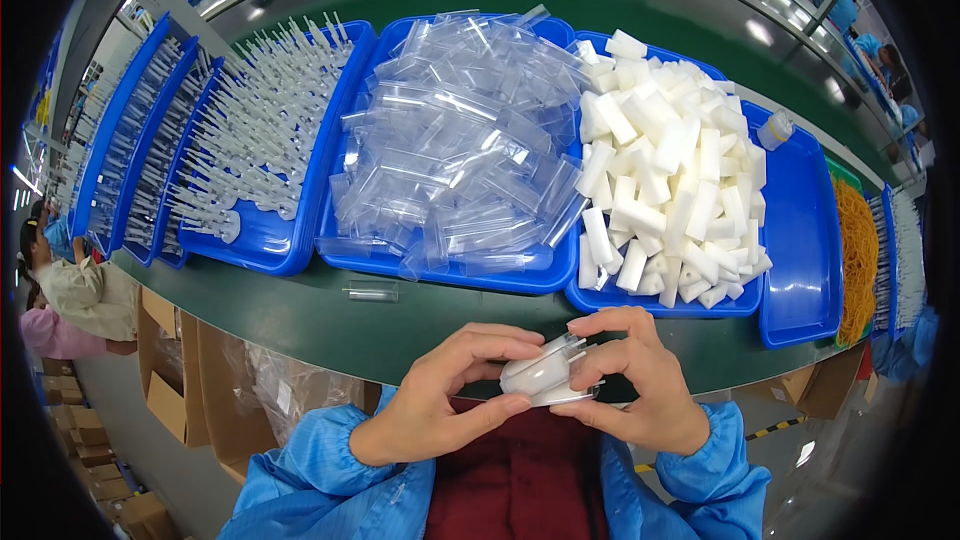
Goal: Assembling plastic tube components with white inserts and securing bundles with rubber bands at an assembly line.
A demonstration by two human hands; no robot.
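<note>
Near the front edge of the green table (420, 320), our left hand (455, 380) and right hand (637, 380) gripped one clear-and-white piece (537, 374) between fingertips, seemingly unfinished. Beyond lay one loose clear sleeve (371, 291), then two blue trays (480, 281), heaped with uncountable clear sleeves (450, 150) and white foam blocks (670, 170); much seemed left for us.

Passable low, hemmed in above.
Open along the dark green tabletop (440, 312) left of lower centre, past a loose clear plastic tube (371, 291); closed off at bottom centre by left hand (440, 390) and right hand (648, 395); barred upward by clear plastic sleeves (460, 150), white foam blocks (680, 180) and white rods (265, 130); enterable from above into the bare blue plastic tray (800, 270) at right.
</note>
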